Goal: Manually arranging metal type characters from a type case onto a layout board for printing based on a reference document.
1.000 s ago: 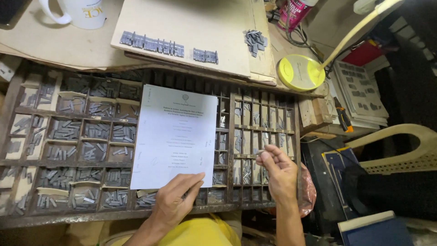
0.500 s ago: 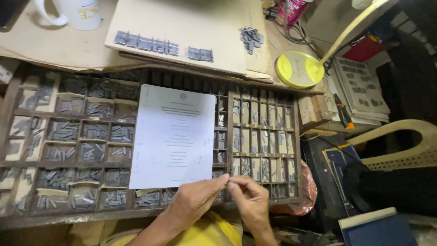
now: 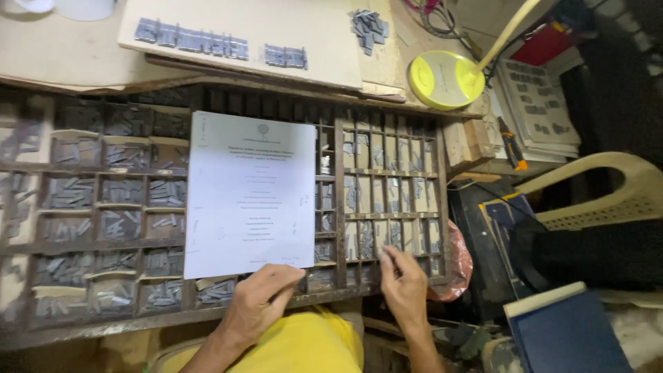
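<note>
Hands split apart since the half-second-ago frame, when they met fingertip to fingertip at the tray's near edge. Left hand [image 3: 259,300] now rests at 6 o'clock of the paper sheet [image 3: 250,195], fingers curled, loosely closed, touching the sheet's bottom edge and the tray rail; can't tell if it holds anything. Right hand [image 3: 402,280] sits at about 4 o'clock of the sheet, fingers pinched together over the small compartments, tips touching the type there; what's in the pinch is too small to tell.

Count: two hands, one printed sheet, one wooden type tray [image 3: 90,328] lying on the desk, its compartments full of grey metal sorts. The sheet lies flat across the tray's middle.

Further out, at 12 o'clock: one pale board [image 3: 242,21] carrying two set lines of type [image 3: 190,39], plus one loose heap of sorts [image 3: 368,27]. At 1 o'clock, one yellow round lamp base [image 3: 445,79]. At 3 o'clock, one beige plastic chair [image 3: 608,186]. At 4 o'clock, one blue book [image 3: 570,331].
</note>
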